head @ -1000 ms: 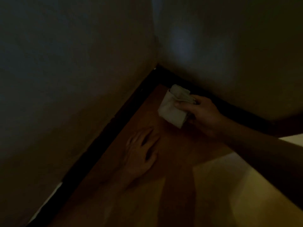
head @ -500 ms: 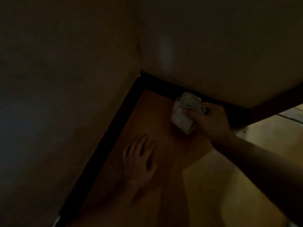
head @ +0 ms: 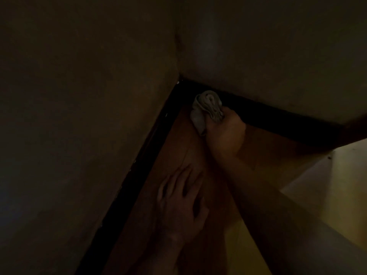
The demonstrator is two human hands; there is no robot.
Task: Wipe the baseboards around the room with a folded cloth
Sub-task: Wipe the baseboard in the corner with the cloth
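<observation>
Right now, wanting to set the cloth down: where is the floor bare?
Bare brown floor lies between the left baseboard and the right hand; pale floor right of the forearm. The corner is crowded by cloth; left hand rests below.

The right hand (head: 225,133) carries the cloth (head: 208,105) toward 11 o'clock, ending nearer the room corner than a second ago. The cloth, earlier a flat hanging fold, is now bunched against the dark baseboard (head: 278,118).
</observation>
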